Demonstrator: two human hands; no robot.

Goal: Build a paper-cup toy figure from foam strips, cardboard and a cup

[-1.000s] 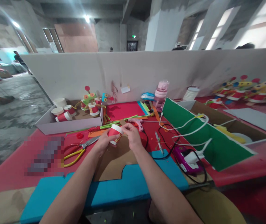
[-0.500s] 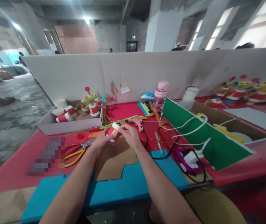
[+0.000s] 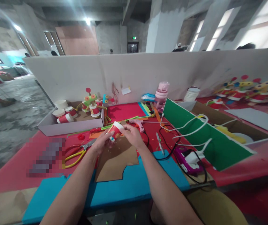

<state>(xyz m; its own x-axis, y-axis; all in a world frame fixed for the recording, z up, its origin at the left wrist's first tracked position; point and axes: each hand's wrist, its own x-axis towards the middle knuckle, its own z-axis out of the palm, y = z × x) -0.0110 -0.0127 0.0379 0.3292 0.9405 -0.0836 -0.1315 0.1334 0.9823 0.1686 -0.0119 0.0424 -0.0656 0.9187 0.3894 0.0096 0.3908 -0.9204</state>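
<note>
Head view: one red-and-white paper cup (image 3: 116, 132), tilted above brown cardboard (image 3: 117, 162), center, grasped between left hand (image 3: 101, 143), partly hidden by it, and right hand (image 3: 133, 136), at its right side; left, one dark item (image 3: 47, 156), pixelated past recognition; far right, blurred figures (image 3: 238, 96).

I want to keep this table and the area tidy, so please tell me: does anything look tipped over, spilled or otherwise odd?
Yes: a red cup in the white box lies on its side, as if tipped over. The grey floor has dark, shiny patches, possibly wet. The held cup is tilted too, but this seems normal.
</note>
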